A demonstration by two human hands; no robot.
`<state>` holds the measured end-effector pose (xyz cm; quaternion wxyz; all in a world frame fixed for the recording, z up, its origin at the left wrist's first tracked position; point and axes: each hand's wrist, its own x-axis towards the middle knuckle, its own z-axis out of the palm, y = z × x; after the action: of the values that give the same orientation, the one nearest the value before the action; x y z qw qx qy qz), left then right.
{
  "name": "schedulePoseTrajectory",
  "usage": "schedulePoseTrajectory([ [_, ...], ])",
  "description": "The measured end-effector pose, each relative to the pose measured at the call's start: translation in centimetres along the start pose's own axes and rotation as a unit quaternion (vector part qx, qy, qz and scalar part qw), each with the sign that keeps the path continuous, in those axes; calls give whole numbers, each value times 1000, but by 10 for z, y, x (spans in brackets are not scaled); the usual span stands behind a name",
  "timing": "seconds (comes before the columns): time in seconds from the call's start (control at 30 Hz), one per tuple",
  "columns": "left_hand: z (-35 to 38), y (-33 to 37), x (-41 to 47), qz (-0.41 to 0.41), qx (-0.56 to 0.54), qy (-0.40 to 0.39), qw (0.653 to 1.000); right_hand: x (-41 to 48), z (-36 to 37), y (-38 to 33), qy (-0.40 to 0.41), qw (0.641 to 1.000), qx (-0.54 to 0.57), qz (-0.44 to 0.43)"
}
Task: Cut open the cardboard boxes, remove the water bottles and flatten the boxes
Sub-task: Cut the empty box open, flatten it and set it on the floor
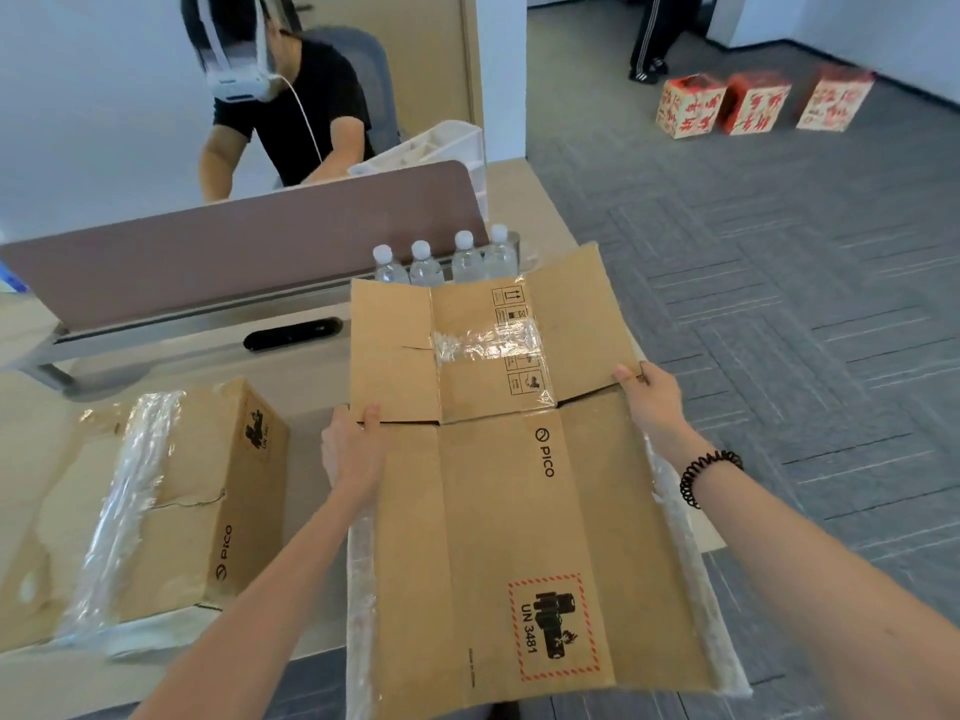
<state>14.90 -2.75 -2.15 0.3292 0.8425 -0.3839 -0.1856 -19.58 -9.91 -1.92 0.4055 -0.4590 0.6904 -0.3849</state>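
Observation:
A flattened brown cardboard box (pixel 498 511) with a PICO mark and a red UN 3481 label is held above the desk's right end. My left hand (pixel 353 454) grips its left edge with the thumb on top. My right hand (pixel 652 402) grips the right edge near the flap fold. Clear tape hangs along both long edges. Several clear water bottles (pixel 447 262) with white caps stand upright behind the box, partly hidden by its far flaps. A second, taped, closed cardboard box (pixel 182 501) rests on the desk at the left.
A brown divider panel (pixel 234 257) runs across the back of the desk (pixel 291 366). Behind it sits a person in a black shirt (pixel 306 111). Three red-printed boxes (pixel 753 103) stand on the grey carpet at far right, near another person's legs (pixel 654 39).

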Motion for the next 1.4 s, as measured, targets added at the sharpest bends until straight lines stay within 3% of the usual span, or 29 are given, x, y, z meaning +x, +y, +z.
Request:
schedulePoseTrajectory([
  [0.17,35,72,-45,56,-59,-60,995,5,-102,3,44,999,11,-14],
  [0.57,159,315,-202,229,-75,-135,961,-29,-412,56,249,964,89,0],
  [0.67,207,380,-275,282,-77,-199,935,-68,-504,87,337,935,105,18],
  [0.77,228,411,-306,306,-75,-213,925,-86,-540,100,365,926,88,25],
  [1.03,343,505,-458,393,-95,-333,852,-152,-679,176,504,851,113,97],
  [1.2,423,563,-532,408,-103,-382,823,-143,-757,215,564,805,128,130],
  [1.4,529,654,-602,407,-119,-427,799,-104,-860,241,593,780,121,159],
])
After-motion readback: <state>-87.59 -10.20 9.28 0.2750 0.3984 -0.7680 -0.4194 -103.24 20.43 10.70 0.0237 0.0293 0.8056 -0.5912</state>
